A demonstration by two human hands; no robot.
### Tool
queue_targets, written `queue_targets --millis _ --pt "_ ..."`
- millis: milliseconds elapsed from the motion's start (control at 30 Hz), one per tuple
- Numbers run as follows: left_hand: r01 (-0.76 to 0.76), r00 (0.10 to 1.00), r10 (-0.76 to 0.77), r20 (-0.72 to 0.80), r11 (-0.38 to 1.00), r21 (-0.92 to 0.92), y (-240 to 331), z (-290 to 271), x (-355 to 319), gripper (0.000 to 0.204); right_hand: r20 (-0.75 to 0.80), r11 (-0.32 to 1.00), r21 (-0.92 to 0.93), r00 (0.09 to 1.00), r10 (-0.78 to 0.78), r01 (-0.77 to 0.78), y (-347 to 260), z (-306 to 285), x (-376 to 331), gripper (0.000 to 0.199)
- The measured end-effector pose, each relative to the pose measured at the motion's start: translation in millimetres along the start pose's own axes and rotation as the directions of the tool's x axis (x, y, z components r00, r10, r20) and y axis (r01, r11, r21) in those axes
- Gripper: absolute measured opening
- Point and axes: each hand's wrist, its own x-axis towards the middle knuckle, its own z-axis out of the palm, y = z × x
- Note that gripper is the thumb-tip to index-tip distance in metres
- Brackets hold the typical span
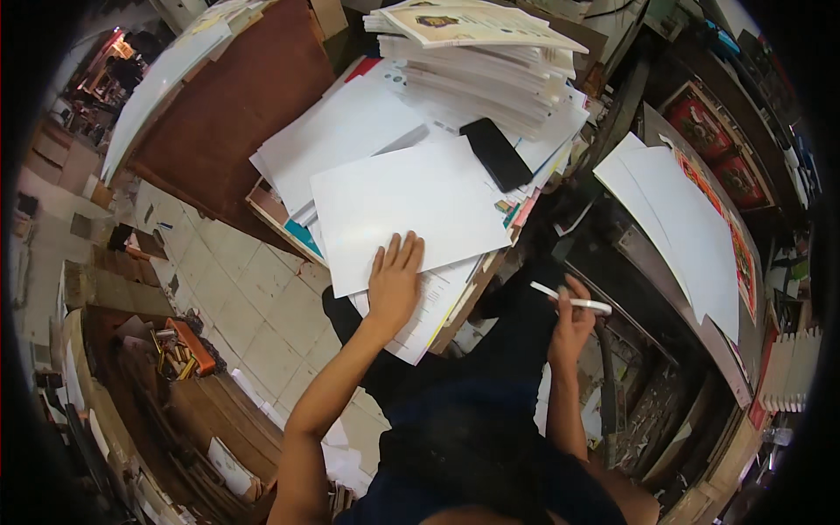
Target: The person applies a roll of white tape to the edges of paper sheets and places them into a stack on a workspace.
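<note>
top sheet: plain white | pen: white | phone: black | counter: reddish-brown | paper stack: white, cream cover sheet with dark emblem | floor: pale tiles, dark joints | framed prints: red and orange | tray: orange

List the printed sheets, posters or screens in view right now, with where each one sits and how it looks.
Black phone: flat on the white sheets beside the tall stack, screen dark.
Printed sheet: tops the tall paper stack, cream with a dark emblem.
Red-and-orange poster: far right, partly under curved white sheets.
Blank white sheet: under the left hand.
White pen: in the right hand.
</note>
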Motion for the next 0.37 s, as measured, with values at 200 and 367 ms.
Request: queue_targets --millis 200,367 --pt "0.039 0.999 -0.041 -0.007 0.977 -0.211 14.4 1.0 -10.2 0.064 0.255 0.996 0.024 0.963 -0.090 0.087 -21.5 59.0 -3.3 0.032" --pt "0.231 0.837 -0.376 -0.396 0.901 -0.368 3.3 13.4 -67.6 0.091 0.515 0.972 -0.038 0.838 -0.180 0.232 -3.8 103.9 -18.6 0.036"
